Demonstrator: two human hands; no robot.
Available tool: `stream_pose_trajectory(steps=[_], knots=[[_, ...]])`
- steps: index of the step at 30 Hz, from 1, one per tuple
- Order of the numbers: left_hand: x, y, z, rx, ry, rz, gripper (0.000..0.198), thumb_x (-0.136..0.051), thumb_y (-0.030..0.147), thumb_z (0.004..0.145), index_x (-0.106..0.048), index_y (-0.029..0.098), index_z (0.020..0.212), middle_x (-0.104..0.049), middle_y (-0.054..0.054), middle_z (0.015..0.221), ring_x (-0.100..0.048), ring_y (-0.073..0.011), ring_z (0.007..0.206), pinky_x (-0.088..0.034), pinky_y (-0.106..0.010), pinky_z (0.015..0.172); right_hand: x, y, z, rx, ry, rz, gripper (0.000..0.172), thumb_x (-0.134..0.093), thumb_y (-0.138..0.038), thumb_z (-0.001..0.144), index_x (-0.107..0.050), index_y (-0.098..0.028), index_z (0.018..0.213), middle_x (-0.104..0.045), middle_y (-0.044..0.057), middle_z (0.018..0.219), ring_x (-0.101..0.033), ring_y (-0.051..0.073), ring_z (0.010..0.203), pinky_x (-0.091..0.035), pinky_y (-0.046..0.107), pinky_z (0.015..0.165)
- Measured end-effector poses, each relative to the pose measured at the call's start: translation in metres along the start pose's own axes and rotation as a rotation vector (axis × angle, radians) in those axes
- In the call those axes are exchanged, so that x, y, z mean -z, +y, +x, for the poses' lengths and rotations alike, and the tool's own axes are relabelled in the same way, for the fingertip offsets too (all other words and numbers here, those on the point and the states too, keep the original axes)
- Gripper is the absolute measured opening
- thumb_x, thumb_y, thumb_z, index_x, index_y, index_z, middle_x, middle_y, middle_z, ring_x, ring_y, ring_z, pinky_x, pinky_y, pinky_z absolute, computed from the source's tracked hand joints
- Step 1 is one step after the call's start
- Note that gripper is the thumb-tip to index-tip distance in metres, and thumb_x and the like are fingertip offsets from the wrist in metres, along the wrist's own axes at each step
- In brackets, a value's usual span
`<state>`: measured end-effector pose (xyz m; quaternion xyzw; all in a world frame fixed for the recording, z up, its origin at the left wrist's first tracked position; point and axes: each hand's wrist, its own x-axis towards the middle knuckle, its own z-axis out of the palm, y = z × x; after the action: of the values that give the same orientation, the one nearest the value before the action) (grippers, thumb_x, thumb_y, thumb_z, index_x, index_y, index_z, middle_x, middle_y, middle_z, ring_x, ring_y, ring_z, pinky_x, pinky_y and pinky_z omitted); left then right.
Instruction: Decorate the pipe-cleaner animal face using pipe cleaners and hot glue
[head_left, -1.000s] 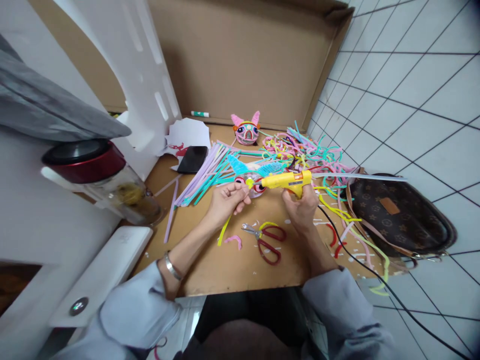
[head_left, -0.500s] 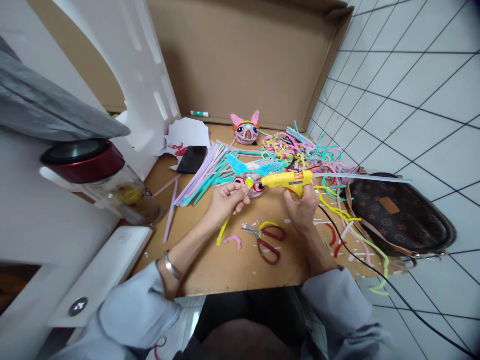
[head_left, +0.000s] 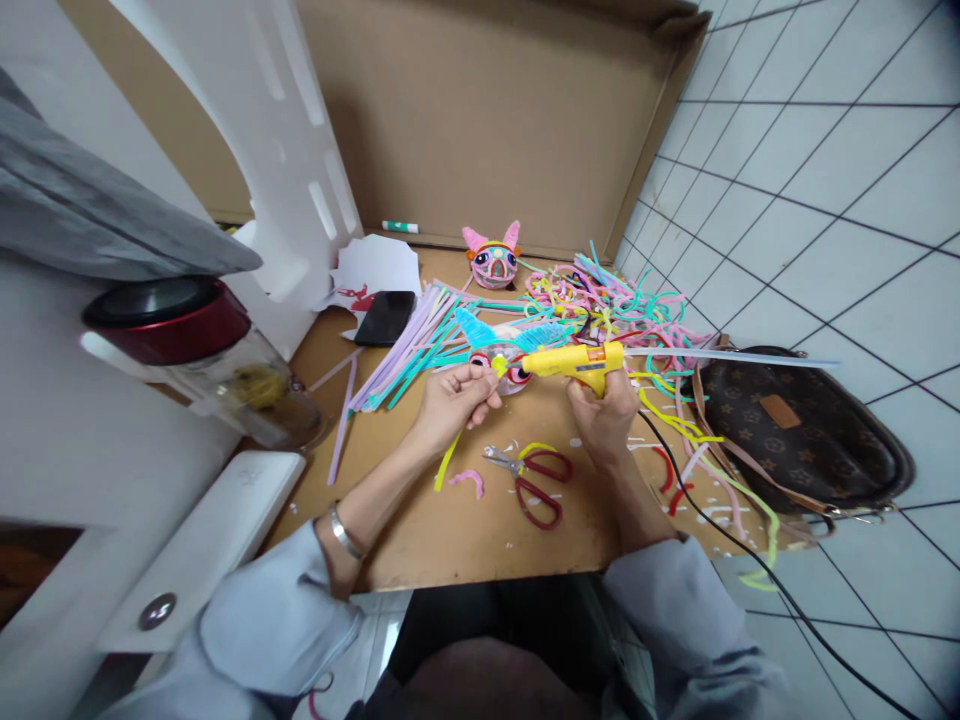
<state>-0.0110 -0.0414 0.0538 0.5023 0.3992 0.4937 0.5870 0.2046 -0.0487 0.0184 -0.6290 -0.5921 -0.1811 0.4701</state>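
My right hand (head_left: 604, 405) is wrapped round the grip of a yellow glue gun (head_left: 574, 362), a long glue stick (head_left: 735, 355) poking out of its back end. The gun's nozzle points left at a yellow pipe cleaner (head_left: 447, 462), whose upper end my left hand (head_left: 459, 398) pinches; its tail hangs below the fingers. Behind both hands lies a craft head with blue ears (head_left: 476, 328) and red-rimmed eyes, partly covered. Red-handled scissors (head_left: 536, 482) rest on the cardboard below, beside a short pink pipe cleaner piece (head_left: 469, 483).
A finished-looking pink-eared head (head_left: 495, 262) stands at the back. Lilac and teal pipe cleaners (head_left: 397, 355) lie left, a tangled heap (head_left: 622, 310) right. A phone (head_left: 385, 318), a glass bottle (head_left: 255, 390) and a brown bag (head_left: 802, 430) flank them. A black cord (head_left: 720, 535) runs off right.
The glue stick reaches slightly farther out behind the gun. Both hands stay almost where they were, the nozzle still close to the pipe cleaner.
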Motion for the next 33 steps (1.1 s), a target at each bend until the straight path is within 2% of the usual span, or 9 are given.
stream_pose_trajectory(steps=[5, 12, 16, 19, 21, 24, 30, 33], knots=[[0.000, -0.001, 0.001, -0.007, 0.000, -0.006, 0.039, -0.079, 0.049, 0.065, -0.064, 0.015, 0.076, -0.067, 0.000, 0.058, -0.040, -0.0041, 0.036, -0.027, -0.019, 0.036, 0.000, 0.001, -0.001, 0.014, 0.038, -0.004, 0.011, -0.054, -0.027, 0.080, -0.055, -0.022, 0.090, -0.063, 0.007, 0.080, -0.062, 0.025, 0.077, -0.049, 0.036, 0.073], [0.001, -0.002, 0.001, -0.011, -0.004, -0.013, 0.038, -0.079, 0.049, 0.065, -0.063, 0.015, 0.075, -0.066, 0.001, 0.058, -0.040, -0.0039, 0.036, -0.027, -0.019, 0.036, 0.000, -0.001, -0.001, 0.002, -0.013, -0.004, 0.010, -0.054, -0.027, 0.078, -0.054, -0.024, 0.087, -0.063, 0.007, 0.080, -0.062, 0.025, 0.078, -0.049, 0.036, 0.074], [0.001, 0.000, 0.000, -0.013, 0.004, -0.007, 0.036, -0.078, 0.048, 0.066, -0.064, 0.016, 0.076, -0.065, 0.001, 0.058, -0.040, -0.0044, 0.037, -0.027, -0.019, 0.037, 0.002, 0.002, 0.003, -0.082, 0.006, -0.019, 0.013, -0.054, -0.031, 0.077, -0.055, -0.023, 0.088, -0.064, 0.008, 0.082, -0.063, 0.026, 0.081, -0.049, 0.037, 0.076], [0.001, 0.001, 0.000, -0.023, 0.007, -0.001, 0.034, -0.077, 0.047, 0.066, -0.064, 0.016, 0.076, -0.064, 0.001, 0.057, -0.038, -0.0045, 0.038, -0.026, -0.020, 0.038, 0.005, 0.004, 0.010, -0.214, -0.002, -0.108, 0.020, -0.054, -0.033, 0.076, -0.058, -0.022, 0.092, -0.066, 0.009, 0.084, -0.063, 0.028, 0.082, -0.047, 0.037, 0.075], [0.001, 0.002, 0.000, -0.043, 0.021, -0.002, 0.031, -0.076, 0.044, 0.066, -0.065, 0.016, 0.075, -0.064, 0.001, 0.057, -0.039, -0.0045, 0.039, -0.028, -0.020, 0.040, 0.009, 0.006, 0.014, -0.329, -0.054, -0.188, 0.028, -0.055, -0.035, 0.075, -0.061, -0.020, 0.097, -0.067, 0.009, 0.083, -0.062, 0.029, 0.080, -0.046, 0.037, 0.071], [0.001, 0.002, 0.000, -0.080, 0.049, -0.004, 0.025, -0.075, 0.038, 0.065, -0.066, 0.016, 0.073, -0.064, 0.001, 0.059, -0.042, -0.0052, 0.044, -0.031, -0.019, 0.045, 0.018, 0.012, 0.016, -0.475, -0.209, -0.288, 0.034, -0.058, -0.039, 0.075, -0.064, -0.018, 0.101, -0.068, 0.010, 0.082, -0.063, 0.029, 0.076, -0.043, 0.036, 0.067], [0.004, 0.002, 0.002, -0.125, 0.069, 0.010, 0.021, -0.074, 0.034, 0.063, -0.069, 0.016, 0.073, -0.062, 0.001, 0.059, -0.045, -0.0078, 0.050, -0.036, -0.021, 0.051, 0.030, 0.031, 0.006, -0.493, -0.499, -0.384, 0.043, -0.061, -0.037, 0.077, -0.065, -0.012, 0.112, -0.071, 0.017, 0.104, -0.067, 0.031, 0.098, -0.047, 0.038, 0.081], [0.007, 0.002, 0.003, -0.181, 0.084, 0.070, 0.023, -0.076, 0.036, 0.065, -0.073, 0.016, 0.076, -0.062, 0.001, 0.060, -0.046, -0.0086, 0.052, -0.038, -0.022, 0.053, 0.028, 0.037, 0.004, -0.493, -0.587, -0.414, 0.045, -0.062, -0.038, 0.079, -0.064, -0.011, 0.116, -0.070, 0.020, 0.113, -0.067, 0.031, 0.103, -0.048, 0.039, 0.085]])
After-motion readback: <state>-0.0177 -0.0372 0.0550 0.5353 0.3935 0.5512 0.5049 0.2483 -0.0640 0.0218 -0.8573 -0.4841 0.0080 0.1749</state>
